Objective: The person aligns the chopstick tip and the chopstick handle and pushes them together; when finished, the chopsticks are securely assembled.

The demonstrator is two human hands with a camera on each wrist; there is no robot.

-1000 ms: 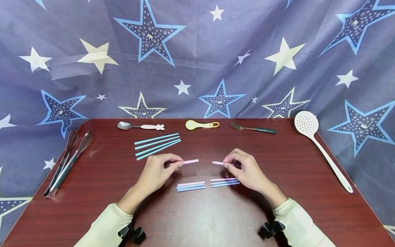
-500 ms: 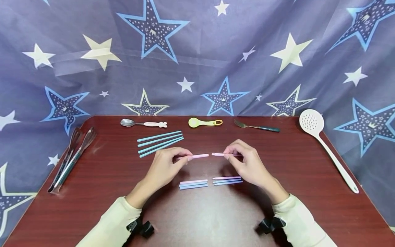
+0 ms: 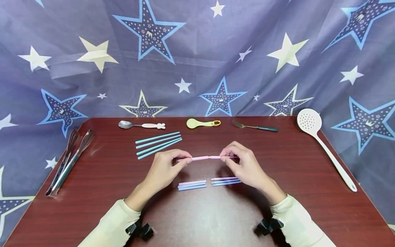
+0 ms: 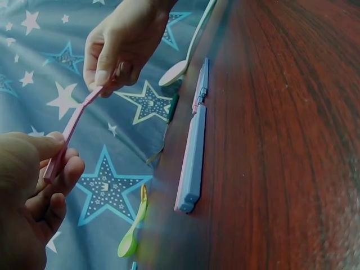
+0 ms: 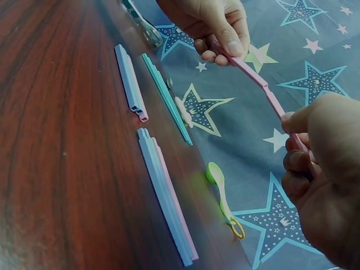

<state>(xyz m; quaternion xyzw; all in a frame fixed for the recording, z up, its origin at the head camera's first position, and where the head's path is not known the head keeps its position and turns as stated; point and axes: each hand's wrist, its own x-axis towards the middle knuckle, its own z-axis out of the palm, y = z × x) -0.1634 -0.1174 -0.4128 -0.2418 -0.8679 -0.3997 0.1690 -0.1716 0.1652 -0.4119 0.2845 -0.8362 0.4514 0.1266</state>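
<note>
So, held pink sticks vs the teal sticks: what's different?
Count: two held pink sticks, four teal sticks.
Pose: the pink sticks are raised above the table; the teal sticks lie on it.
Layout: pink sticks meet end to end; teal sticks lie roughly side by side.
Both are slender.

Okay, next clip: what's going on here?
A person is holding two pink sticks end to end above the table. The left hand pinches one pink stick, the right hand the other pink stick. Their facing ends meet at a slight angle; whether they are locked together I can't tell. Nearer the person lie two small groups of pink and blue sticks, and four turquoise sticks lie beyond the left hand.
</note>
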